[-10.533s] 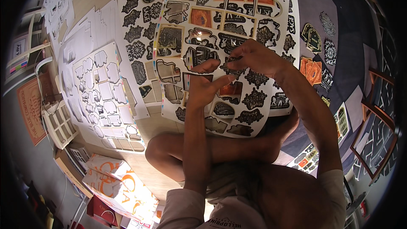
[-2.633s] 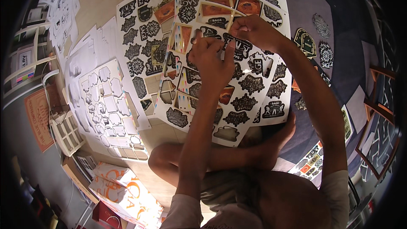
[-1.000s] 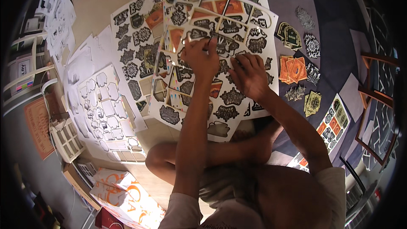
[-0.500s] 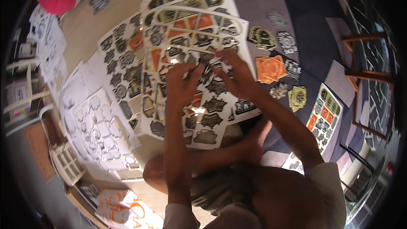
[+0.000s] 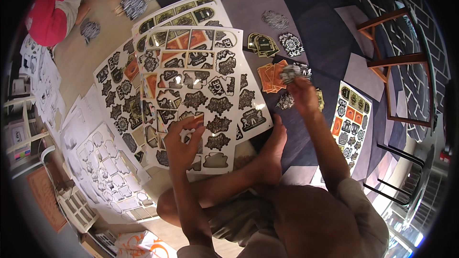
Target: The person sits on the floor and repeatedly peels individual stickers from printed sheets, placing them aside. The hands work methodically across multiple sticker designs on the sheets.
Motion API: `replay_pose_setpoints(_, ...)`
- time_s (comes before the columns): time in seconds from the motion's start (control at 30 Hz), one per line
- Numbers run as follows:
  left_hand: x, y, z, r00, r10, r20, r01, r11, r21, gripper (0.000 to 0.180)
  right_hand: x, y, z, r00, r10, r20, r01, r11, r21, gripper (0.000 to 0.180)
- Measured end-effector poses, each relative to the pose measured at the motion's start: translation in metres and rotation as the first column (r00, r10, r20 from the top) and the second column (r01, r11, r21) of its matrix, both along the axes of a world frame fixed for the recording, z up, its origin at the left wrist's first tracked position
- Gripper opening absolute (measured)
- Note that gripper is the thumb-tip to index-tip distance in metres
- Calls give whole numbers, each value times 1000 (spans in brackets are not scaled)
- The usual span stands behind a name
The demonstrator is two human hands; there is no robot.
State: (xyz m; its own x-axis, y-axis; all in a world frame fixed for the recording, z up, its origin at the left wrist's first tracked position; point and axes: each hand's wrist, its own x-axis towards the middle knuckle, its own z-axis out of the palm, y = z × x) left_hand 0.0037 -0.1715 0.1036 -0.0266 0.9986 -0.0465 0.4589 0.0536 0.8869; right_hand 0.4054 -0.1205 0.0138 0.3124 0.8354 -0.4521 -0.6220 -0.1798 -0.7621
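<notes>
In front of me lies a large white sheet of die-cut stickers (image 5: 227,160), partly cut through so the layer below shows in several gaps. My left hand (image 5: 180,145) hovers over its lower part, fingers curved and apart, holding nothing I can see. Off to the right, my right hand (image 5: 306,96) pinches a small black-and-white sticker (image 5: 290,73). It is above the sorted piles, next to the orange square stickers (image 5: 271,77). Beyond these lie dark arched stickers (image 5: 263,44) and black-and-white stickers (image 5: 291,44). A gold pile (image 5: 320,99) is partly hidden behind my right hand.
More sticker sheets (image 5: 217,5) lie under the front one. White backing sheets (image 5: 103,162) spread at left. A narrow sticker sheet (image 5: 351,129) lies right, near a wooden chair frame (image 5: 389,64). Another person in red (image 5: 48,16) sits at far left. My bare foot (image 5: 275,145) is beside the sheet.
Both hands were together over the sheet. My right hand has moved right to the piles with a sticker; my left has stayed over the sheet, its fingers now apart. The view has shifted.
</notes>
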Motion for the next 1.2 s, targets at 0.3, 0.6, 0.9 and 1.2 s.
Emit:
replay_pose_setpoints(0.3, -27, -63, -43, 916, 342, -211, -332, 940, 80, 26, 61, -6, 6, 804, -131, 580, 358, 885, -297, 31)
replay_pose_setpoints(0.6, 12, -156, -39, 124, 916, 383, -767, 333, -549, 55, -115, -12, 46, 785, 478, 394, -422, 878, -224, 35)
replay_pose_setpoints(0.9, 37, -163, -54, 111, 829, 549, -558, 509, -656, 31, -130, 97, 21, 590, 533, 606, -363, 846, -390, 43)
replay_pose_setpoints(1.2, 67, -151, -31, 80, 866, 493, -635, 425, -645, 17, -147, 32, 68, 273, 895, 353, -596, 445, -668, 52)
